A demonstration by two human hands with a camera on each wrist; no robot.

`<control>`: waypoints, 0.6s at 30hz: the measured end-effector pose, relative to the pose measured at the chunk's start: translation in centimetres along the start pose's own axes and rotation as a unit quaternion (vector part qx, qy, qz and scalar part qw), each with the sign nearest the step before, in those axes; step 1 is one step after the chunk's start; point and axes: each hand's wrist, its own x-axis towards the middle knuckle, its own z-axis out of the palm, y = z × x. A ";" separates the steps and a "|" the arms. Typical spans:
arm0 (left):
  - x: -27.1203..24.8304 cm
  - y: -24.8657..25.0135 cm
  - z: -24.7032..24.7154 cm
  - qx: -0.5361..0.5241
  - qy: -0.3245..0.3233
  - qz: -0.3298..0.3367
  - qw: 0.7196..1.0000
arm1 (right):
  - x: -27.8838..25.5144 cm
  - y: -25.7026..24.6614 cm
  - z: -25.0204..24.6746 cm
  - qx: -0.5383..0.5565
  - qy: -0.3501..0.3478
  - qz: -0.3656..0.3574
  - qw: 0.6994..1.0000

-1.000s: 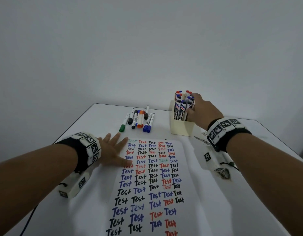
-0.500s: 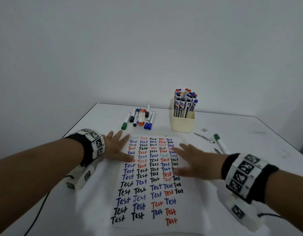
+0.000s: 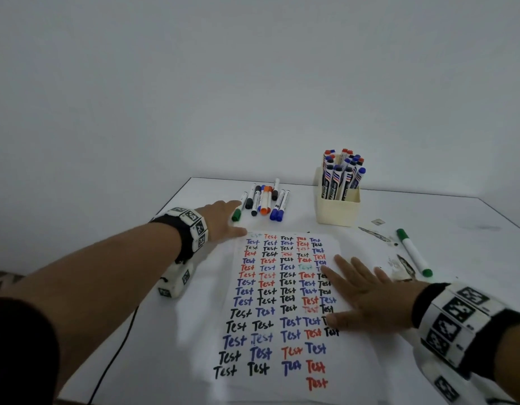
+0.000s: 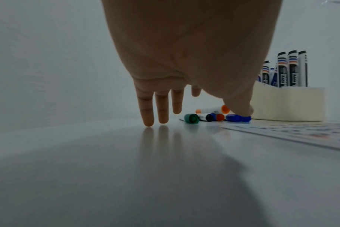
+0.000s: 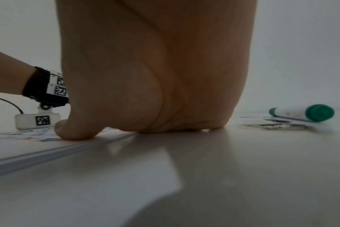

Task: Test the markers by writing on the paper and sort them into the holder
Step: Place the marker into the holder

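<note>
A plain grey wall fills the upper half of the head view; a white table (image 3: 428, 206) occupies the lower half. The paper (image 3: 282, 287), covered in "Test" words, lies at lower centre. The right hand (image 3: 366, 299) presses flat on its right edge, fingers spread, hiding some words. The left hand (image 3: 223, 219), fingers straight and holding nothing, reaches to the loose markers (image 3: 264, 201) at centre. The holder (image 3: 337, 207), full of markers, stands right of centre. A green marker (image 3: 413, 252) lies at right beside dark smudges, hard to identify.
</note>
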 end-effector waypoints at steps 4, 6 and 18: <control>1.3 -0.1 -0.2 0.065 -0.034 0.000 0.997 | 0.1 -0.1 0.0 -0.002 -0.001 0.001 1.000; 1.6 -0.1 -0.4 0.083 -0.035 -0.005 0.996 | 0.3 0.1 0.1 -0.001 0.002 -0.001 1.000; 1.6 -2.3 -1.1 0.021 0.062 -0.090 0.994 | 0.8 0.5 0.5 0.012 0.007 -0.017 1.000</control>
